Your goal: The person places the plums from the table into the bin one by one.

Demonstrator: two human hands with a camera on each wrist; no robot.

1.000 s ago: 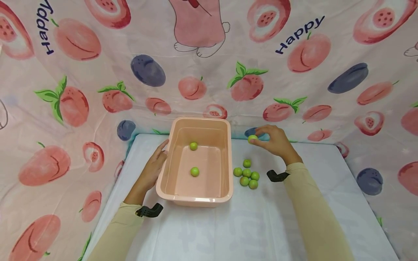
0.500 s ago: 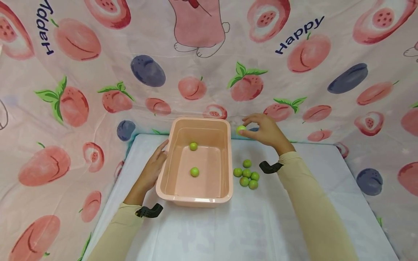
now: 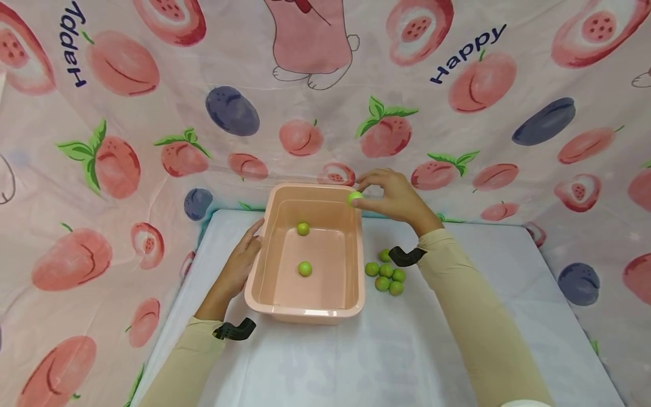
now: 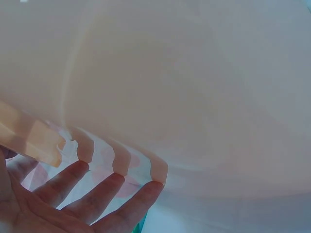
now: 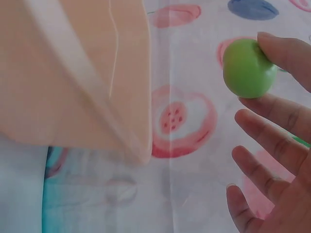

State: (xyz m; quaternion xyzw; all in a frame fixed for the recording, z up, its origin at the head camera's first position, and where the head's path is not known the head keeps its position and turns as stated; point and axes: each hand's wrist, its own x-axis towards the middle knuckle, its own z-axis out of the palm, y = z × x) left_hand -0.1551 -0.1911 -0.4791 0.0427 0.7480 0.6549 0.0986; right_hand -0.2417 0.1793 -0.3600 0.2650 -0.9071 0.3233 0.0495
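Observation:
In the head view my right hand point(image 3: 394, 198) pinches a small round green fruit point(image 3: 354, 198) between thumb and index finger, over the far right corner of the peach-coloured plastic basin point(image 3: 305, 310). The right wrist view shows that green fruit point(image 5: 249, 69) close up, its other fingers point(image 5: 265, 128) spread below it. My left hand point(image 3: 239, 265) lies along the basin's left side. In the left wrist view its straight fingertips point(image 4: 154, 187) touch the outer wall, under the rim point(image 4: 29, 136). Two more green fruits, one farther back point(image 3: 303, 229) and one nearer point(image 3: 304, 268), lie apart inside the basin.
Right of the basin, several green fruits point(image 3: 386, 271) are clustered on the white tabletop point(image 3: 325, 367). A fruit-printed cloth point(image 3: 315, 113) hangs behind the table and along its sides. A black wrist mount point(image 3: 406, 256) on the right sleeve partly overlaps one clustered fruit.
My right hand has moved left and slightly up with the pinched fruit, from beyond the cluster to over the basin's far right corner. The left hand and the basin have stayed put.

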